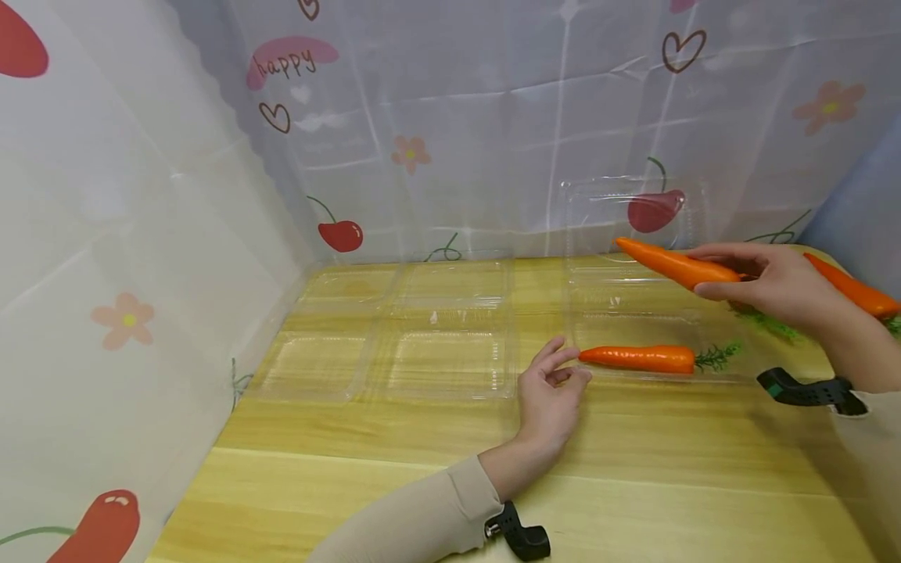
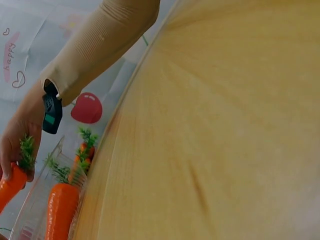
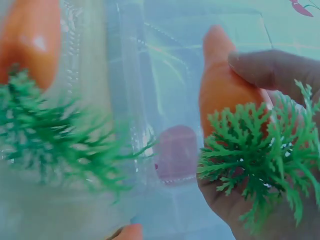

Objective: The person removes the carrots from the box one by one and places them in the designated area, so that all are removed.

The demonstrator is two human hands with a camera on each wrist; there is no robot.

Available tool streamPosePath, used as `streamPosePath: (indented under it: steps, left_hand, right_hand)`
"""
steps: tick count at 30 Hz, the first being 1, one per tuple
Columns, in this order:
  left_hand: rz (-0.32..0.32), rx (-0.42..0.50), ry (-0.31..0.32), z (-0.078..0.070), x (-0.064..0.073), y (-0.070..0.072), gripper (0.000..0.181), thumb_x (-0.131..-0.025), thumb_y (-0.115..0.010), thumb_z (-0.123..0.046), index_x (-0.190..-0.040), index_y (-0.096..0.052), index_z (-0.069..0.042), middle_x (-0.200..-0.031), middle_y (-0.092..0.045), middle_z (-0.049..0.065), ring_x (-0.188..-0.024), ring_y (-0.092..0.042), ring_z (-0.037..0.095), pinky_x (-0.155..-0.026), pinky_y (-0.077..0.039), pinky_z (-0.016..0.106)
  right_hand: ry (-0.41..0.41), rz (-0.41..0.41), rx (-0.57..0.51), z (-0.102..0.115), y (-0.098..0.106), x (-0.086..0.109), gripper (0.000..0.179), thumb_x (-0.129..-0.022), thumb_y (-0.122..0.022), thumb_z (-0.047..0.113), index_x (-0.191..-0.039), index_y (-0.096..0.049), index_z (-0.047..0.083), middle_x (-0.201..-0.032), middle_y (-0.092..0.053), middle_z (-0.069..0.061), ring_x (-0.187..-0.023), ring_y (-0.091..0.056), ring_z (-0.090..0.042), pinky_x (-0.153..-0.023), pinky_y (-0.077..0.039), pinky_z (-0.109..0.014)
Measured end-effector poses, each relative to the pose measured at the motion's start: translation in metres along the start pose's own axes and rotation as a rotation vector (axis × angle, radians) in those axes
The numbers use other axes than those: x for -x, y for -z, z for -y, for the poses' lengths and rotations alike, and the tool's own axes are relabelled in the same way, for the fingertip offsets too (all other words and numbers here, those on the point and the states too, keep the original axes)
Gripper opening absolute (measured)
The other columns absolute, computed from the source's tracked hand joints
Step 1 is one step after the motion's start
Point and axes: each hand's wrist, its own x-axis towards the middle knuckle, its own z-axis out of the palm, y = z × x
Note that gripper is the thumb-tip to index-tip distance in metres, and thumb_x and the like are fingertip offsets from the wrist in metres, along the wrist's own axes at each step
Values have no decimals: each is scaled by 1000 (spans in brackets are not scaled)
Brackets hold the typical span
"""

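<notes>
My right hand [image 1: 791, 283] holds an orange carrot [image 1: 676, 266] with green leaves, raised over an open clear plastic container [image 1: 637, 322], its tip pointing left. In the right wrist view the thumb lies along this carrot [image 3: 227, 90], and green leaves [image 3: 250, 145] cover part of the palm. A second carrot [image 1: 644, 358] lies in the container's front part, leaves to the right. At the container's front left corner, my left hand [image 1: 551, 399] has its fingers bent, thumb and fingertips at the rim beside that carrot's tip. The left wrist view does not show the left fingers.
Two more open clear containers [image 1: 450, 313] stand on the wooden table [image 1: 338, 477] at left. Another carrot [image 1: 855, 285] lies at the far right, behind my right wrist. A patterned cloth [image 1: 479, 102] hangs behind the table, and the container's raised lid [image 1: 598, 219] stands before it.
</notes>
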Motion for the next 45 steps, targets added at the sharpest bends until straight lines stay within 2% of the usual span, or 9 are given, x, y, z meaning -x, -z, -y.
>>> streamPosePath:
  steps: [2, 7, 11, 15, 20, 25, 29, 36, 45]
  left_hand:
    - [-2, -3, -2, 0, 0, 0, 24, -86, -74, 5, -110, -77, 1, -145, -60, 7, -88, -67, 10, -72, -55, 12]
    - [3, -6, -9, -1, -1, 0, 24, -86, -74, 5, -110, -77, 1, -145, -60, 7, -89, -67, 11, -72, -54, 11]
    - [7, 2, -8, 0, -1, 0, 25, -86, -74, 6, -110, -76, 2, -145, -60, 8, -89, -67, 11, -72, -54, 11]
    - [10, 2, -13, 1, -2, 0, 25, -86, -74, 6, -110, -76, 2, -145, -60, 8, -89, -67, 11, -72, -54, 11]
    - [10, -5, -29, 0, -3, 0, 25, -85, -74, 6, -110, -77, 2, -143, -61, 8, -89, -69, 12, -74, -55, 12]
    - [14, -1, -21, 1, -3, 0, 25, -86, -74, 6, -111, -76, 2, -143, -61, 7, -90, -69, 12, -74, -56, 12]
    - [11, 4, -22, 1, -3, 0, 25, -86, -73, 7, -110, -76, 3, -144, -60, 9, -90, -69, 13, -74, -56, 12]
    - [5, 14, -18, 2, -1, -1, 26, -86, -73, 7, -111, -76, 3, -144, -60, 9, -89, -68, 13, -73, -55, 11]
    - [7, 14, -14, 2, -1, 0, 26, -86, -74, 6, -111, -76, 2, -145, -59, 8, -89, -68, 13, -73, -55, 12]
  right_hand:
    - [-6, -30, -14, -3, -1, 4, 59, -94, -75, 39, -146, -57, 18, -102, -60, 27, -76, -58, -21, -56, -53, -31]
    - [-31, -122, -44, -14, -5, 16, 63, -95, -74, 38, -151, -54, 18, -111, -51, 34, -85, -55, 0, -61, -53, -22]
    - [-91, -192, -62, -23, -7, 24, 68, -95, -73, 43, -153, -51, 17, -106, -49, 35, -85, -51, 9, -63, -50, -15]
    - [-139, -226, -68, -33, -7, 32, 72, -96, -70, 46, -155, -48, 12, -104, -46, 33, -85, -48, 9, -63, -50, -14]
    - [-166, -260, -35, -43, -8, 41, 72, -97, -68, 48, -157, -46, 16, -106, -42, 34, -86, -44, 11, -63, -48, -10]
    - [-180, -292, -70, -52, -7, 48, 70, -97, -69, 42, -157, -45, 16, -106, -41, 36, -87, -44, 15, -63, -47, -7]
    - [-192, -316, -79, -59, -6, 52, 68, -98, -69, 40, -157, -45, 15, -98, -43, 39, -84, -45, 17, -62, -48, -7]
    - [-246, -336, -60, -71, -3, 62, 66, -100, -65, 41, -159, -40, 24, -96, -38, 42, -80, -41, 18, -62, -44, -11]
    - [-204, -426, -207, -98, -6, 78, 57, -99, -70, 22, -151, -51, 37, -96, -46, 42, -81, -45, 19, -63, -43, -2]
